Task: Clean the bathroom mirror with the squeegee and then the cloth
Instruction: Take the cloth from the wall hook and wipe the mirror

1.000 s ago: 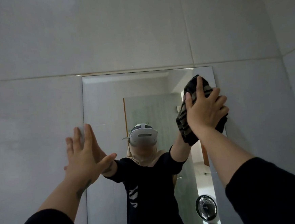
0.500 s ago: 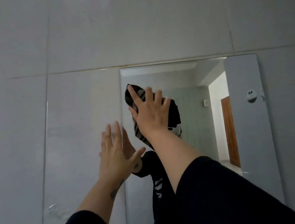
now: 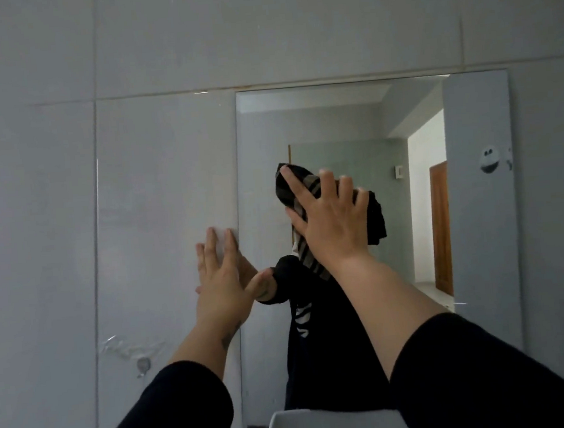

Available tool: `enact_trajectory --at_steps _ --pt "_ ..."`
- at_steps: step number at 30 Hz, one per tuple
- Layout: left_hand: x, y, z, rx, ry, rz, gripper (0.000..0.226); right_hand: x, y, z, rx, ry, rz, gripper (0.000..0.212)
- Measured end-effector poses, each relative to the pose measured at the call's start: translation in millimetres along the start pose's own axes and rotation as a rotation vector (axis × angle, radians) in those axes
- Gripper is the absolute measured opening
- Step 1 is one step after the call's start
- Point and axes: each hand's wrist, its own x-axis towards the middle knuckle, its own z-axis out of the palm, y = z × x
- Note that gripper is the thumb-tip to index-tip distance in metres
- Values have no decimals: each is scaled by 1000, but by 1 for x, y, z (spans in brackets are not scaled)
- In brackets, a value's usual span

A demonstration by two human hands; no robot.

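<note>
A tall frameless mirror (image 3: 344, 117) hangs on the grey tiled wall. My right hand (image 3: 331, 220) presses a dark striped cloth (image 3: 288, 183) flat against the glass near the mirror's middle, fingers spread over it. My left hand (image 3: 220, 279) lies flat with fingers apart on the mirror's left edge, partly on the tile, holding nothing. The glass reflects a person in a black top, largely covered by the cloth and my arms. No squeegee is in view.
A white basin rim (image 3: 324, 423) shows at the bottom edge. A small wall fitting (image 3: 143, 364) and smears mark the tile at lower left. The mirror reflects a wooden door (image 3: 442, 228) and a round white wall holder (image 3: 488, 159).
My right hand has swept the cloth from the mirror's upper right edge leftward to its middle, then slightly down. The left hand stays at the left edge. My view has shifted.
</note>
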Motion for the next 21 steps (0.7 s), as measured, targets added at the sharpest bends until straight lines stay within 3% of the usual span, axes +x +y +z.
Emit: enact_trajectory --at_steps 5,13,21 --pt "0 3 -2 9 -32 -46 96 -10 61 -12 -12 -106 171 63" --pt "-1 1 -1 4 -34 -37 97 -46 151 -18 -80 -89 494 62" --pt "-2 5 -1 22 -27 -16 98 -98 160 -12 -7 -72 780 61"
